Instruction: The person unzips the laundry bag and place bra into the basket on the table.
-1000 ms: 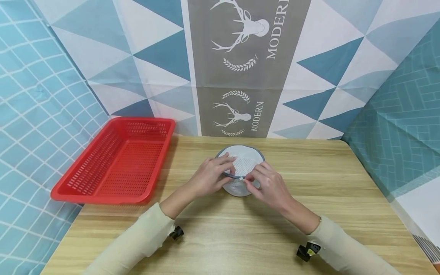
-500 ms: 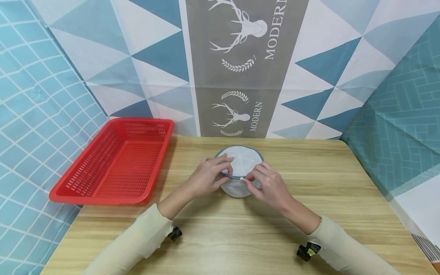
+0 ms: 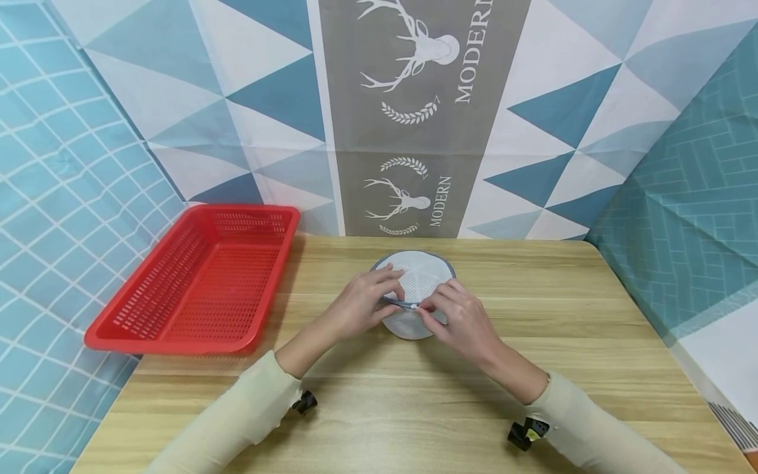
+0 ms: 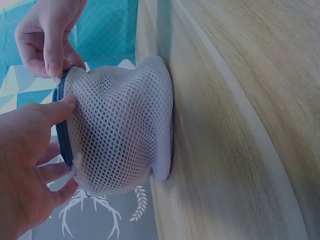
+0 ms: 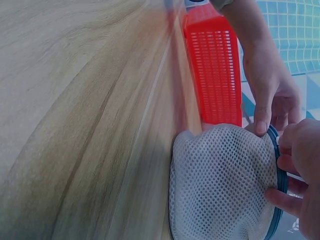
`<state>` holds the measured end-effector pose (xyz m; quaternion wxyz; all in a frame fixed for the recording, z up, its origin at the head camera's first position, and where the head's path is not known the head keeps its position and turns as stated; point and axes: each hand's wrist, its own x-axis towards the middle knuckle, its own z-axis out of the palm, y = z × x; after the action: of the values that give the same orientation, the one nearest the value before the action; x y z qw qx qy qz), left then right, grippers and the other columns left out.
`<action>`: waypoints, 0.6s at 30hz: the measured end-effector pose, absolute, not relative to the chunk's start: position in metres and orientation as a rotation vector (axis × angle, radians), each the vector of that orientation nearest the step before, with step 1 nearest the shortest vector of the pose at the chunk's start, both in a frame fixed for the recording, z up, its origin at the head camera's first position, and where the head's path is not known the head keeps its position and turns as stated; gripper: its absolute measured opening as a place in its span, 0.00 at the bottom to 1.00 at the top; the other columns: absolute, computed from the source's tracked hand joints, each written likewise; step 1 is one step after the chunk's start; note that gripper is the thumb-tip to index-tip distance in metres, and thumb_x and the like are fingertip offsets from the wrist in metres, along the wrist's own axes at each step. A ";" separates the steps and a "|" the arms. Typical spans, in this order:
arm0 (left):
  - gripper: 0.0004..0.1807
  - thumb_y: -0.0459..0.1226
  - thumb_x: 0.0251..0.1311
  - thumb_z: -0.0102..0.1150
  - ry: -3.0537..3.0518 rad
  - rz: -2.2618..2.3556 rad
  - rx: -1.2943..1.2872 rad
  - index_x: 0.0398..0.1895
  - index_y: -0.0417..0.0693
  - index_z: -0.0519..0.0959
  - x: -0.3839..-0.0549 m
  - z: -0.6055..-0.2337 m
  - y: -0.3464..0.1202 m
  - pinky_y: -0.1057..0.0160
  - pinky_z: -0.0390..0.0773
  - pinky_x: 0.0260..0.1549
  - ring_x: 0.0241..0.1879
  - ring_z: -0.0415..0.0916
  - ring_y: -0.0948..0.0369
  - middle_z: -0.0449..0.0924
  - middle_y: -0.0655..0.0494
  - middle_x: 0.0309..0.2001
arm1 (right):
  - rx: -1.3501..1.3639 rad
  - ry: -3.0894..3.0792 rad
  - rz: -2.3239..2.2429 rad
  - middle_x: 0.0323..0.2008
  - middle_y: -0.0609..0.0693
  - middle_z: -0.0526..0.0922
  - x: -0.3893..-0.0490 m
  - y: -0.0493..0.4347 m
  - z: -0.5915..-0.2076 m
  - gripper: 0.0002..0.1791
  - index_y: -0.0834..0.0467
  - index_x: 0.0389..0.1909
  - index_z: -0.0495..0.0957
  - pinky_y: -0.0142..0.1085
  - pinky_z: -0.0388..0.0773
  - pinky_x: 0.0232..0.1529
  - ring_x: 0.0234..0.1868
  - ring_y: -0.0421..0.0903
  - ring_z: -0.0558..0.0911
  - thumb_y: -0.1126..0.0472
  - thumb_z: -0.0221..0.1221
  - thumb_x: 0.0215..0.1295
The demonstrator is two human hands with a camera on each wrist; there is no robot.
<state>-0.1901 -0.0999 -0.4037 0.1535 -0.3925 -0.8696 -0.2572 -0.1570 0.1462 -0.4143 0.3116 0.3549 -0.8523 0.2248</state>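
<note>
A round white mesh laundry bag [image 3: 417, 276] with a blue-grey zipper [image 4: 62, 135] stands on the table between both hands. My left hand [image 3: 361, 304] holds the zippered edge, thumb on the mesh near side and fingers spread on the far side. At the zipper's right part, my right hand [image 3: 464, 317] pinches the small white zipper pull [image 3: 414, 306] between thumb and forefinger. In the right wrist view, the bag [image 5: 225, 180] bulges and its lower side rests on the wood. Whether anything lies inside cannot be made out.
An openwork red plastic basket [image 3: 227, 289] sits at the table's left, against the patterned backdrop [image 3: 272, 105]. The wood-grain table [image 3: 379, 408] reaches to a tiled-print cloth [image 3: 699, 217] on the right. A small black camera is on each wrist.
Both hands stay almost where they were, still on the bag. The zippered edge, rounded half a second ago, now looks straighter and pressed flatter between them.
</note>
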 end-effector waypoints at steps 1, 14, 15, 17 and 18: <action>0.12 0.35 0.62 0.83 -2.493 -0.740 -1.126 0.40 0.50 0.85 -0.190 -0.404 -0.100 0.36 0.85 0.71 0.73 0.83 0.35 0.88 0.38 0.69 | 0.938 -2.247 0.596 0.30 0.47 0.89 -0.157 0.146 -0.414 0.07 0.57 0.32 0.91 0.37 0.86 0.37 0.39 0.45 0.83 0.67 0.81 0.59; 0.12 0.31 0.66 0.79 -2.549 -0.772 -1.146 0.38 0.50 0.81 -0.191 -0.404 -0.107 0.36 0.84 0.72 0.75 0.81 0.35 0.86 0.39 0.72 | 0.943 -2.246 0.608 0.30 0.47 0.90 -0.159 0.151 -0.418 0.07 0.57 0.32 0.90 0.39 0.85 0.39 0.41 0.46 0.83 0.68 0.80 0.58; 0.12 0.31 0.65 0.79 -2.543 -0.767 -1.149 0.38 0.50 0.82 -0.191 -0.405 -0.107 0.36 0.84 0.72 0.75 0.81 0.35 0.86 0.39 0.72 | 0.941 -2.248 0.608 0.30 0.47 0.90 -0.159 0.151 -0.418 0.07 0.57 0.32 0.90 0.39 0.85 0.39 0.41 0.46 0.83 0.68 0.80 0.58; 0.12 0.32 0.65 0.80 -2.530 -0.752 -1.144 0.38 0.51 0.82 -0.191 -0.404 -0.107 0.35 0.86 0.69 0.75 0.82 0.37 0.87 0.40 0.71 | 0.938 -2.251 0.611 0.30 0.47 0.90 -0.159 0.151 -0.418 0.07 0.57 0.32 0.90 0.38 0.85 0.39 0.41 0.46 0.83 0.68 0.80 0.59; 0.11 0.33 0.65 0.80 -2.524 -0.742 -1.139 0.39 0.52 0.83 -0.191 -0.404 -0.107 0.34 0.86 0.68 0.74 0.83 0.38 0.87 0.41 0.71 | 0.937 -2.252 0.613 0.30 0.47 0.90 -0.159 0.151 -0.418 0.07 0.58 0.32 0.90 0.38 0.85 0.39 0.41 0.46 0.83 0.68 0.80 0.59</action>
<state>-0.1908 -0.1066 -0.4042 0.1367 -0.3936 -0.8721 -0.2564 -0.1586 0.1513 -0.4179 0.3082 0.3544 -0.8518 0.2320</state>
